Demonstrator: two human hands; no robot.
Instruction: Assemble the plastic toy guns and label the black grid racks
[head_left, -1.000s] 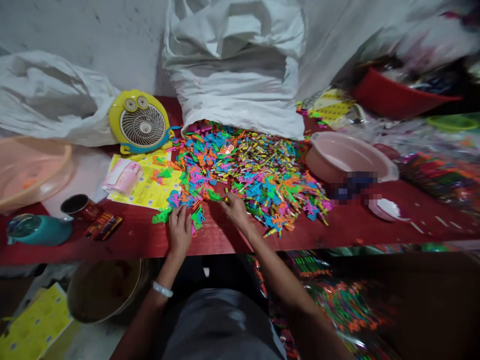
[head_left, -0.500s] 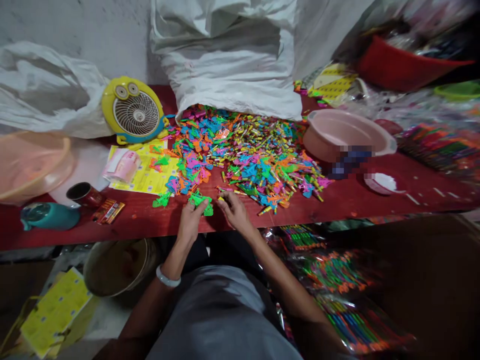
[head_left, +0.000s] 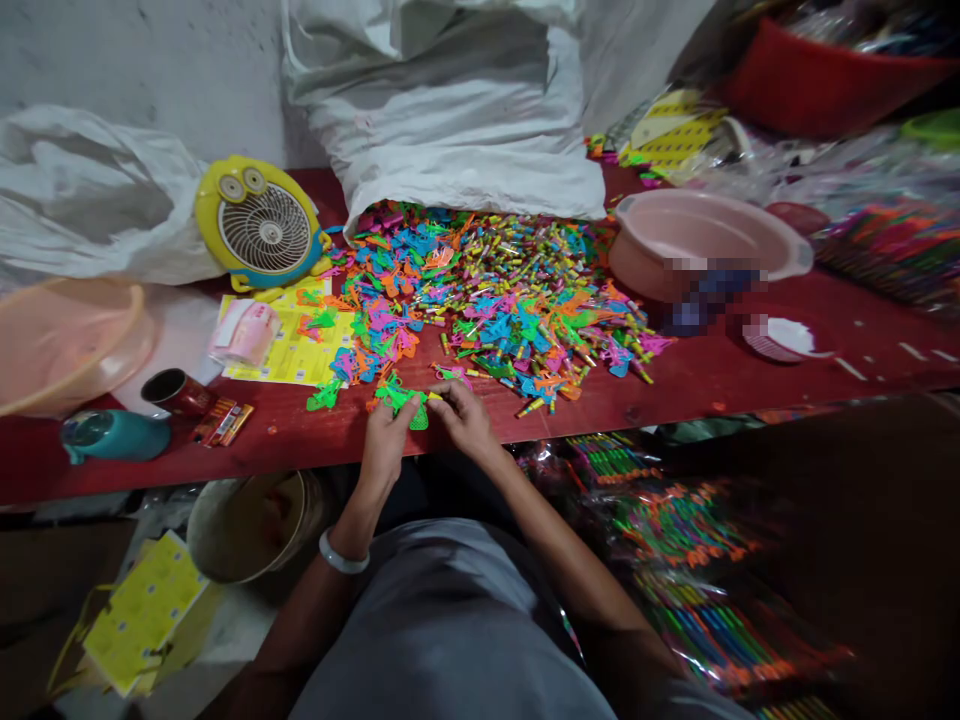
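My left hand (head_left: 385, 438) is closed on a bright green plastic piece (head_left: 419, 418) with a perforated flat part, just above the table's front edge. Opposite it, my right hand (head_left: 466, 420) pinches a small yellow-ended stick (head_left: 435, 397) against the green piece's right side. Whether the two are joined I cannot tell; fingers cover part of both. Just beyond the hands lies a heap of similar green, pink, blue and orange plastic pieces (head_left: 390, 330). Small yellow-banded sticks (head_left: 510, 260) form another heap behind and to the right.
A white sack (head_left: 465, 170) opens onto the heaps on the red table (head_left: 300, 430). To the left stand a yellow fan (head_left: 262, 225), a teal cup (head_left: 124, 435), a dark mug (head_left: 174, 390) and a peach basin (head_left: 75, 340). A pink basin (head_left: 705, 235) sits at the right.
My right hand has brought the yellow-ended stick left, up to the green piece. The hands are closer together now. The whole view has shifted slightly.
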